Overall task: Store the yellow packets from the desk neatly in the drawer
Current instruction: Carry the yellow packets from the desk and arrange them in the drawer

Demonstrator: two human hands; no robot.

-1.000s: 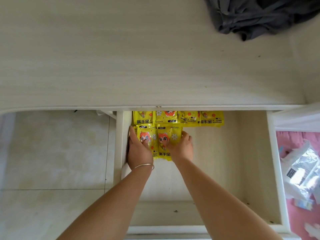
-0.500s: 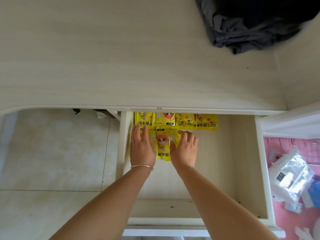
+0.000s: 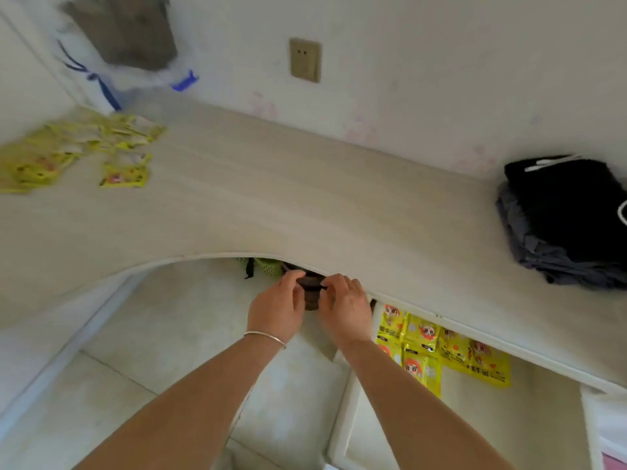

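Several yellow packets (image 3: 441, 349) lie flat in rows at the back left of the open drawer (image 3: 342, 422), partly hidden under the desk's edge. A loose heap of more yellow packets (image 3: 71, 147) sits blurred on the desk (image 3: 271, 198) at the far left. My left hand (image 3: 276, 308) and my right hand (image 3: 346, 308) hover close together in front of the desk's curved edge, left of the drawer. Both hold nothing, fingers loosely bent and apart. A dark object on the floor under the desk shows between them.
Folded dark clothes (image 3: 570, 225) sit on the desk's right end. A wall socket (image 3: 304, 60) is above the desk, and a bag (image 3: 125, 39) hangs at the top left. A green basket (image 3: 268, 266) stands under the desk. Pale floor tiles lie below.
Both hands have lifted off the packets and come out of the drawer to the left. The view has swung up and left, so the desk's packet heap is now visible.
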